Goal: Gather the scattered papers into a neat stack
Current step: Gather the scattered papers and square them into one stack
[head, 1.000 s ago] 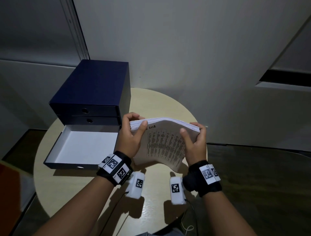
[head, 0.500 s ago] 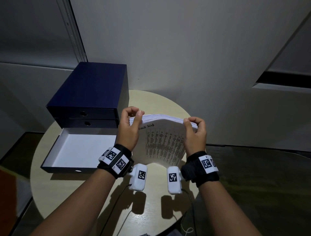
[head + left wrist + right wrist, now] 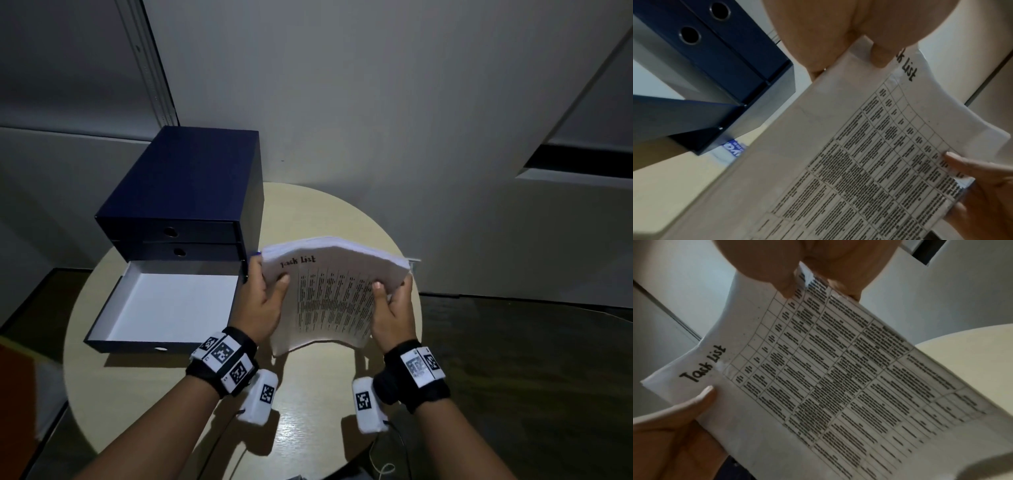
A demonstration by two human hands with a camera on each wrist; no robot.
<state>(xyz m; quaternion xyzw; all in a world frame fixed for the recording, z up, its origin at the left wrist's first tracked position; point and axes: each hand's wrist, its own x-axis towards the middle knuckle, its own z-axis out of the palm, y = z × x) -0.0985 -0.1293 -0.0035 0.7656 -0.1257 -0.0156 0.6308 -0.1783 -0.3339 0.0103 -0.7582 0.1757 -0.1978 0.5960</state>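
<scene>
Left hand (image 3: 262, 303) and right hand (image 3: 394, 310) each pinch one side edge of the paper stack (image 3: 329, 294), thumb on the printed face, fingers behind. The stack stands on its lower edge on the round table (image 3: 308, 387), leaning, just right of the drawer box (image 3: 185, 192). The box's bottom drawer (image 3: 164, 305) is pulled out, left of the stack. The stack's upper edge bows and its sheets look stepped, not flush. Risk: loosening either grip while the stack stands bent would likely let sheets slide and fan out; squeezing harder may crease them.
</scene>
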